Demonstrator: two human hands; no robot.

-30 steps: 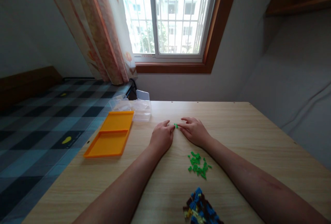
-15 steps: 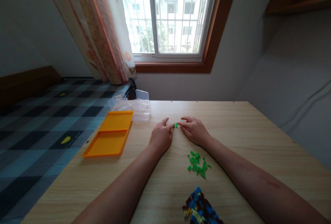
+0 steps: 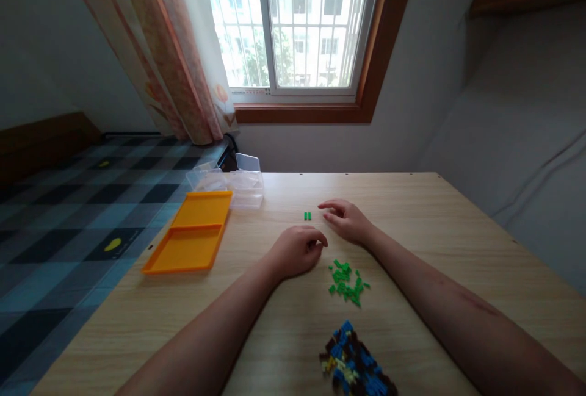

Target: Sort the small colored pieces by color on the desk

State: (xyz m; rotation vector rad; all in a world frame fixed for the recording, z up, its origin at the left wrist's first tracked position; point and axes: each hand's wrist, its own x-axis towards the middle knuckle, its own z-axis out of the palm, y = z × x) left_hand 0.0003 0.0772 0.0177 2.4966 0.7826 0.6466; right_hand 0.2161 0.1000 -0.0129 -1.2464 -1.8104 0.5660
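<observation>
A small green brick piece (image 3: 307,216) lies alone on the wooden table (image 3: 434,243). My right hand (image 3: 345,221) rests just right of it, fingers loosely curled and apart, holding nothing. My left hand (image 3: 297,251) sits nearer me with its fingers curled under, beside a loose pile of green bricks (image 3: 345,281). Whether anything is in the left hand's fingers is hidden. A heap of blue, brown and yellow bricks (image 3: 354,368) lies at the table's near edge.
An orange two-part tray (image 3: 192,234) lies at the table's left side, with clear plastic boxes (image 3: 233,182) behind it. A checked bed cover (image 3: 68,213) is to the left. A window and curtain stand behind the table.
Both hands let go of the small green piece, which stays on the table. My left hand drew back toward me to the green pile; my right hand shifted slightly right.
</observation>
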